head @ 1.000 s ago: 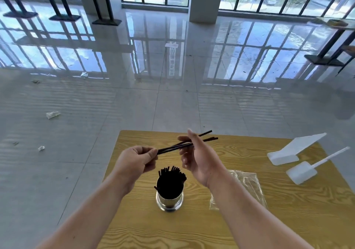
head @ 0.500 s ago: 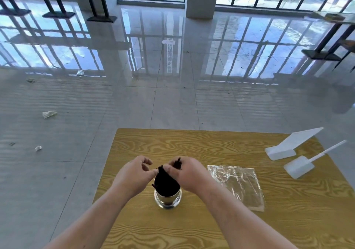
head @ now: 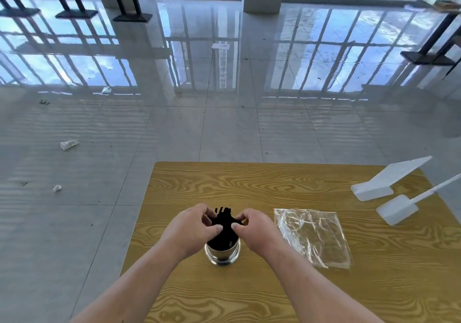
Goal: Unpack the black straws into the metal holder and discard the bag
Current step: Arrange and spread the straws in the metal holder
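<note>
Two stages remain to be judged: the unpacking appears all but complete, the disposal not yet begun. Black straws (head: pixel 222 225) stand upright as a dense bundle in the metal holder (head: pixel 222 255), which sits on the wooden bench (head: pixel 249 185) near its 7 o'clock quarter. No loose straws are visible on the bench. The holder looks full, its mouth packed dark; straw tips rise above both hands and stand uneven at the top.

Left hand (head: pixel 190 230) and right hand (head: pixel 257 230) close on the bundle from 9 o'clock and 3 o'clock, fingers curled narrow, thumbs nearly meeting across the near side of the straws. Judgement: the person is gathering or levelling the bundle, a finishing touch rather than a fresh load.

Clear plastic bag (head: pixel 311 238) lies flat and crumpled on the bench at 3 o'clock from the holder, near the right hand but not touching it. It appears empty, though its transparency makes that hard to confirm. No bin is in view.

Two white plastic pieces (head: pixel 389 185) rest at the bench's 2 o'clock corner, well apart from the work. Paper scraps (head: pixel 68 144) lie on the tiled floor at 10 o'clock
</note>
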Demonstrator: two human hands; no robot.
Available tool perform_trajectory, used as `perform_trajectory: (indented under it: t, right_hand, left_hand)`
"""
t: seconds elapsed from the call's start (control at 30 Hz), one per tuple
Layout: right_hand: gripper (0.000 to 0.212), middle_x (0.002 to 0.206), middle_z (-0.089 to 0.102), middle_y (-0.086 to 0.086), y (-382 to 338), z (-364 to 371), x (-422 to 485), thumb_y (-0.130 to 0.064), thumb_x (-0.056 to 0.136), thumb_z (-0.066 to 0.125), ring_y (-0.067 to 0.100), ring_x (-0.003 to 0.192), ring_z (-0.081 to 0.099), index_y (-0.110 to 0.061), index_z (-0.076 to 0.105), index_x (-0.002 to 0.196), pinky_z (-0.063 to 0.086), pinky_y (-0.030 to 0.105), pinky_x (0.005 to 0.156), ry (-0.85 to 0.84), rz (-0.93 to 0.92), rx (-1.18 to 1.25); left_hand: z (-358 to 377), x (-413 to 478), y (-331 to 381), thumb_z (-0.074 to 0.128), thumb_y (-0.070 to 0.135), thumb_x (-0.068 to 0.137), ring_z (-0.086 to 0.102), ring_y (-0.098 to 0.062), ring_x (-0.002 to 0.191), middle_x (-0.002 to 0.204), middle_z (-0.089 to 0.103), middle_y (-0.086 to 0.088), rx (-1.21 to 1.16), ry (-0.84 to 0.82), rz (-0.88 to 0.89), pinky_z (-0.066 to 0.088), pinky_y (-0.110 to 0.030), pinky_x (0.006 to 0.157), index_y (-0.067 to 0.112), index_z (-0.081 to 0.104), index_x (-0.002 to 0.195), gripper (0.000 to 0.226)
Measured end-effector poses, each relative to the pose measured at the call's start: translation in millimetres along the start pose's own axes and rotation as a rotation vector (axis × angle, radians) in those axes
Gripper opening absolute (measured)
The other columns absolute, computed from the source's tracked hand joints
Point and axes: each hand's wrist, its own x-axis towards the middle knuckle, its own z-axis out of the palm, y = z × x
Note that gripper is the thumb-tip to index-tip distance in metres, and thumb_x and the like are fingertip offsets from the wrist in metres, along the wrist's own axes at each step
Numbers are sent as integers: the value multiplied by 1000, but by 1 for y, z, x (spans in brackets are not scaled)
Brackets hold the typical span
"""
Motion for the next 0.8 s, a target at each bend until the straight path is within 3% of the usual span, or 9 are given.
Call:
perform_trajectory:
  t: [0.1,0.2,0.33,0.5,0.67,0.73,0.8]
  right_hand:
    - [10,80,71,-6,-9,-6,0,-35,94,67,9,70,64,-27,69,87,55,33,61,65,-56,7]
    - [10,77,71,-5,-23,-22,-4,-33,89,68,12,71,66,-25,69,83,57,37,64,113,-107,-39]
    - [10,77,71,-7,-47,-46,-8,-31,88,70,11,73,66,-23,69,82,54,32,60,140,-170,-149]
    - [10,72,69,-6,-83,-83,-22,-29,86,71,9,67,62,-23,69,78,40,27,51,189,-248,-217]
    - [12,64,67,-6,-106,-120,-37,-29,88,74,4,52,54,-24,70,78,35,21,47,238,-312,-164]
    - [11,64,67,-5,-109,-134,-42,-29,87,75,6,51,54,-22,71,79,37,24,48,277,-324,-116]
    - [11,63,67,-5,-109,-147,-45,-27,86,76,5,50,53,-21,71,78,38,23,49,311,-332,-62]
  left_hand:
    - [-5,0,1,77,52,86,65,3,80,96,71,21,37,12,20,42,-14,60,43,66,101,20]
    - [-10,1,7,76,51,86,65,4,79,93,71,21,75,15,40,42,-14,59,43,66,97,17]
    - [-11,4,22,75,52,85,63,4,82,94,69,21,101,2,56,44,-15,60,42,68,105,23]
    - [-14,5,42,79,64,78,62,3,90,104,64,23,63,-50,98,44,-15,65,45,59,132,60]
    - [-21,7,57,79,83,58,59,0,96,113,52,22,-43,-51,119,50,-21,69,49,44,141,97]
    - [-25,7,60,78,87,51,57,-2,92,110,51,16,-172,0,87,50,-24,69,46,45,133,97]
    - [-30,6,61,77,90,50,53,-4,73,92,56,12,-314,60,56,44,-23,59,34,54,118,91]
